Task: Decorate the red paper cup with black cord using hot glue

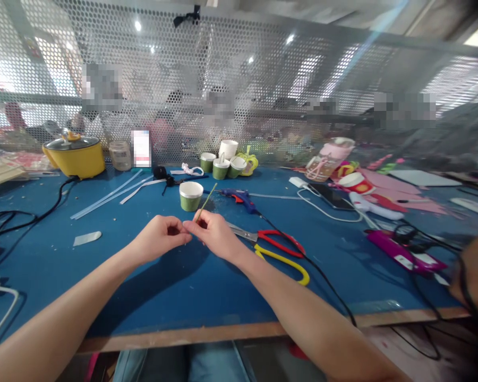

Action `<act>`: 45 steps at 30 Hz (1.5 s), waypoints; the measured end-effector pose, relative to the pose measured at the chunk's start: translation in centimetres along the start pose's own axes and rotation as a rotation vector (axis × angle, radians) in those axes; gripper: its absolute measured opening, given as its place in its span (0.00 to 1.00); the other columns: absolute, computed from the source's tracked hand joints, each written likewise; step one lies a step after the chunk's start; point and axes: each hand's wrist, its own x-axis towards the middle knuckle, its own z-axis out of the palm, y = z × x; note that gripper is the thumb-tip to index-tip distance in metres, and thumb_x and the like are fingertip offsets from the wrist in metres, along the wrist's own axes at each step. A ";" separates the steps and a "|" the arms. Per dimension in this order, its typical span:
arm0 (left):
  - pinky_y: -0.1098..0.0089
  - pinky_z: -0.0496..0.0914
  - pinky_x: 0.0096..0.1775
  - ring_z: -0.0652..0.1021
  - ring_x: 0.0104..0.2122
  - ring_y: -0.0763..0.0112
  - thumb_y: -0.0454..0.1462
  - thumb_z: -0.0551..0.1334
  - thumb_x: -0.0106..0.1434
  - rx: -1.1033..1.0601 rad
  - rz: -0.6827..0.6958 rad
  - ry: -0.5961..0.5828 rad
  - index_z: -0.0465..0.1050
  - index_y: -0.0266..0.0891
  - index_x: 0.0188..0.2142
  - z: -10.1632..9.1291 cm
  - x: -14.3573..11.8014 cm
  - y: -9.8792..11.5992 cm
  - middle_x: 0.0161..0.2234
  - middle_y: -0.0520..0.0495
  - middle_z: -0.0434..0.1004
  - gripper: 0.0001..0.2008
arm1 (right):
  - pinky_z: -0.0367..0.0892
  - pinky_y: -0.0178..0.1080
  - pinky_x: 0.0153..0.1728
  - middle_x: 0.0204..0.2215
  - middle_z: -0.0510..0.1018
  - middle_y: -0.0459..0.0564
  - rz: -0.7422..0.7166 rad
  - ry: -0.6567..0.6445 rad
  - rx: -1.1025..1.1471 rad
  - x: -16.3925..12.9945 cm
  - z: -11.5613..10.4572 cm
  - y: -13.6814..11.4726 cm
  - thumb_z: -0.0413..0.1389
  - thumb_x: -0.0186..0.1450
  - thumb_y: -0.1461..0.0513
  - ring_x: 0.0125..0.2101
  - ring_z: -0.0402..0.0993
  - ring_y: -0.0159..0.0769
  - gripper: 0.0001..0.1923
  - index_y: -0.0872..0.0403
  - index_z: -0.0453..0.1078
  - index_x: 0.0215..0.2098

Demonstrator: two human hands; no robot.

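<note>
Both my hands meet over the middle of the blue table (151, 297). My right hand (215, 233) pinches the low end of a thin green stick (206, 201) that points up and to the right. My left hand (161, 236) has its fingers closed against the same low end, touching my right fingertips. A green paper cup with a white rim (190, 196) stands just behind the hands. Scissors with red and yellow handles (276, 246) lie right of my right wrist.
A blue glue gun (239, 198) with a black cord lies behind the scissors. More green cups (221, 165) stand at the back, a yellow pot (75, 155) at back left. Clear glue sticks (107, 196), a phone (331, 195), a purple device (404, 253) and pink cutouts (386, 183) lie around. A mesh screen closes the back.
</note>
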 end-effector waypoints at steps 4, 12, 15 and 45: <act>0.75 0.52 0.22 0.58 0.19 0.80 0.40 0.59 0.49 -0.083 -0.019 -0.010 0.66 0.34 0.22 0.3 0.1 -0.2 0.17 0.56 0.60 0.10 | 0.54 0.30 0.16 0.15 0.63 0.40 0.011 -0.034 0.030 0.0 0.0 0.0 0.54 0.56 0.54 0.16 0.58 0.25 0.15 0.55 0.59 0.21; 0.75 0.51 0.22 0.58 0.20 0.80 0.40 0.60 0.51 -0.184 -0.051 -0.081 0.67 0.33 0.24 -0.3 0.1 -0.4 0.18 0.55 0.61 0.10 | 0.60 0.29 0.16 0.16 0.63 0.40 0.022 -0.155 0.201 0.1 -0.3 -0.4 0.51 0.59 0.56 0.17 0.61 0.25 0.11 0.55 0.59 0.25; 0.75 0.51 0.22 0.58 0.20 0.80 0.40 0.59 0.52 -0.167 -0.041 -0.103 0.68 0.33 0.24 -0.6 0.0 -0.4 0.19 0.56 0.61 0.10 | 0.58 0.29 0.15 0.14 0.63 0.39 0.046 -0.128 0.148 0.1 -0.4 -0.3 0.51 0.59 0.55 0.15 0.60 0.24 0.12 0.55 0.58 0.25; 0.75 0.52 0.23 0.59 0.20 0.79 0.39 0.58 0.52 -0.108 -0.006 -0.104 0.68 0.34 0.25 -0.8 -0.1 0.0 0.20 0.55 0.62 0.09 | 0.56 0.30 0.16 0.14 0.62 0.39 0.017 -0.127 0.127 0.1 -0.4 -0.1 0.51 0.59 0.54 0.15 0.59 0.25 0.13 0.55 0.58 0.24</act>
